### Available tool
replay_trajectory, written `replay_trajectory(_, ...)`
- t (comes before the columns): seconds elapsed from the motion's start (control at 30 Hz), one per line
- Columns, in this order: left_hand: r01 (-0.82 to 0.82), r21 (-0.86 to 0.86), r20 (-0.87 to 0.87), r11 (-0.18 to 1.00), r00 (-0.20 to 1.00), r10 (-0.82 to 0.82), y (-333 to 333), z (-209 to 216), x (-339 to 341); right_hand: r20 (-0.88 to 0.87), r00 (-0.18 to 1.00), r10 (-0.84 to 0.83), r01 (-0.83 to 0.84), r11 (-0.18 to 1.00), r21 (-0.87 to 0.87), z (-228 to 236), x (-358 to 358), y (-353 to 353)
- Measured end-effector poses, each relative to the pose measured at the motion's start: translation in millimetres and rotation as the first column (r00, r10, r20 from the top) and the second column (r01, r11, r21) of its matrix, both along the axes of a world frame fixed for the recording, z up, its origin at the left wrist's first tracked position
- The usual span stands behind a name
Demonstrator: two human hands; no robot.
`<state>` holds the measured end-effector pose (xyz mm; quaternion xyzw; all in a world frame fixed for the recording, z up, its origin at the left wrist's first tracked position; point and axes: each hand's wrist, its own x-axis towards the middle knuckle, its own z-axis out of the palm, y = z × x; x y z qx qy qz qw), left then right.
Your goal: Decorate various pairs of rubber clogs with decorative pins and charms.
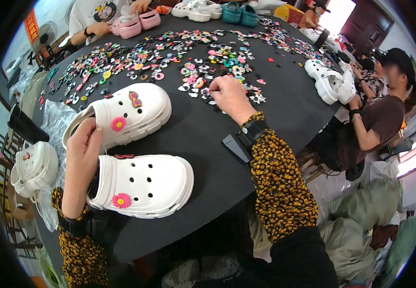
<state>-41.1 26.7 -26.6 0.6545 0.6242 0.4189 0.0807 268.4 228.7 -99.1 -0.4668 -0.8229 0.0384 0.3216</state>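
Left grip [84, 151]: closed on clog [148, 104] rim. Right grip [229, 97]: fingers curled over charms [199, 83], hold unclear. Charms best pinched singly, clog steady.

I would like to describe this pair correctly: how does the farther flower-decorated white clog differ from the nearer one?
The farther clog has a colourful glasses-shaped charm toward its toe, while the nearer clog shows only open holes there. The farther clog points away and to the right; the nearer clog points almost straight right. Both are white, with holes across the top and a pink flower charm with a yellow centre.
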Motion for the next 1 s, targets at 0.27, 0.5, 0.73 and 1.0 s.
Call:
replay_trajectory(0.27, -0.008, -0.009, 0.004, 1.0, 1.0, 0.008, -4.1, 4.7, 5.4, -0.234, 0.972, -0.005, -0.024, 0.993, -0.119, 7.6, -3.4, -5.6)
replay_trajectory(0.5, 0.002, 0.003, -0.006, 1.0, 1.0, -0.002, -3.2, 6.2, 7.1, -0.414, 0.91, 0.005, -0.05, 0.994, -0.098, 12.3, -2.8, -6.0)
replay_trajectory(0.73, -0.004, -0.015, 0.006, 1.0, 1.0, 0.004, -1.2, 5.6, 7.8, -0.502, 0.864, -0.017, -0.099, 0.974, -0.202, 21.0, -3.4, -13.3)
replay_trajectory(1.0, 0.004, 0.002, -0.01, 1.0, 1.0, -0.004, -4.4, 4.7, 4.9, -0.507, 0.86, 0.051, -0.157, 0.973, -0.168, 12.2, -6.5, -8.0)
